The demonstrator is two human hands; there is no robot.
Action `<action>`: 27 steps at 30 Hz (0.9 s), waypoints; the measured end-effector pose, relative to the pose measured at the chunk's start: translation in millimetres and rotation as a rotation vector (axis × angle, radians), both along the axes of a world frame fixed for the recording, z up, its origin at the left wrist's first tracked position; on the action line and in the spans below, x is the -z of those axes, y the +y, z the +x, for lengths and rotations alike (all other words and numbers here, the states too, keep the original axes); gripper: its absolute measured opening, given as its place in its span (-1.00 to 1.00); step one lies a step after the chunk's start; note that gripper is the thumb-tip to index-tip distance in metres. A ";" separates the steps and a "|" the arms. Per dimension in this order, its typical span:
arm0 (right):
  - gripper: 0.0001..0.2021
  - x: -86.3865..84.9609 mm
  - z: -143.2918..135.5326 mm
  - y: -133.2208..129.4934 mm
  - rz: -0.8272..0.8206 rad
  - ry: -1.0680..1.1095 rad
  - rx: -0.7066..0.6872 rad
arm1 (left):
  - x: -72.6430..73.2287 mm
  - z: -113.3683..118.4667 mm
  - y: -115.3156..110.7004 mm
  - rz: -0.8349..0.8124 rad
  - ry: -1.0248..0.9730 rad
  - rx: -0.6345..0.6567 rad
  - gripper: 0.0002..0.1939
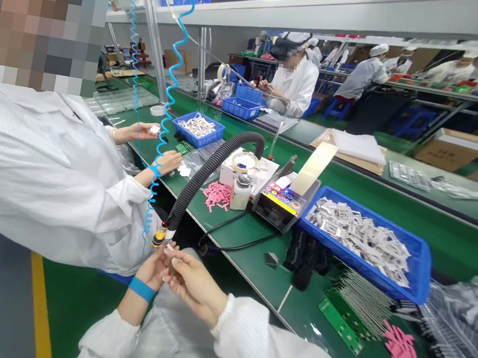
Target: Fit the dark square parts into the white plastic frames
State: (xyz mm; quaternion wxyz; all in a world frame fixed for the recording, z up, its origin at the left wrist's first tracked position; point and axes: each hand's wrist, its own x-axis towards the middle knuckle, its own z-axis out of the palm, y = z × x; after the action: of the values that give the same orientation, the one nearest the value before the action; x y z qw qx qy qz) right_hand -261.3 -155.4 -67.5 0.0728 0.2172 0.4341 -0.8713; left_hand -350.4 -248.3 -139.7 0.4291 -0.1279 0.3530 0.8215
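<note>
As the right hand (194, 280) pinches a small white piece (170, 247) above the lap, off the near edge of the green table (261, 265), the left hand (153, 267) sits close beside, its grip too hidden to tell; a slackened pinch or knock against the black hose (198, 179) could drop the piece.

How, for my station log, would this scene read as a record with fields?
Left hand: blue wristband, fingers bent
Right hand: close against the left
At hands: small pale piece, partly hidden
Nearby: black ribbed hose
Bench: green tabletop; blue rectangular plastic tray of white frame-shaped pieces; green circuit boards; pink strips
Neighbour: white-coated person on left
</note>
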 end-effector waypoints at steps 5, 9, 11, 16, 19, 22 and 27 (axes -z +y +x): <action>-0.55 -31.7 79.9 34.0 0.163 0.200 0.079 | -19.1 61.5 22.7 0.052 -0.050 0.216 -0.82; -0.60 -47.1 133.5 63.3 0.952 0.349 0.192 | -65.5 99.3 32.8 0.288 0.044 0.402 -0.66; -0.65 -54.2 150.7 73.0 1.372 0.400 0.247 | -91.5 110.8 39.2 0.380 0.133 0.552 -0.61; -0.70 -67.5 169.9 81.5 1.793 0.435 0.281 | -126.3 129.7 57.1 0.360 0.297 0.718 -0.64; -0.69 -72.7 177.3 85.4 1.811 0.432 0.272 | -130.8 135.1 64.4 0.346 0.346 0.745 -0.64; -0.74 -78.0 185.3 91.0 1.725 0.444 0.355 | -135.6 137.7 68.8 0.337 0.348 0.773 -0.65; -0.91 -80.0 191.1 97.7 1.765 0.441 0.521 | -142.0 142.2 72.5 0.279 0.409 0.830 -0.76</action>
State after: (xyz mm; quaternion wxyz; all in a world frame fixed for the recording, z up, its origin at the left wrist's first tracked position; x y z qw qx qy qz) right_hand -70.2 -57.8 12.5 -0.3986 0.1143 0.8782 -0.2384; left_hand -208.2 -175.8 2.3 0.6555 0.2465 0.3379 0.6287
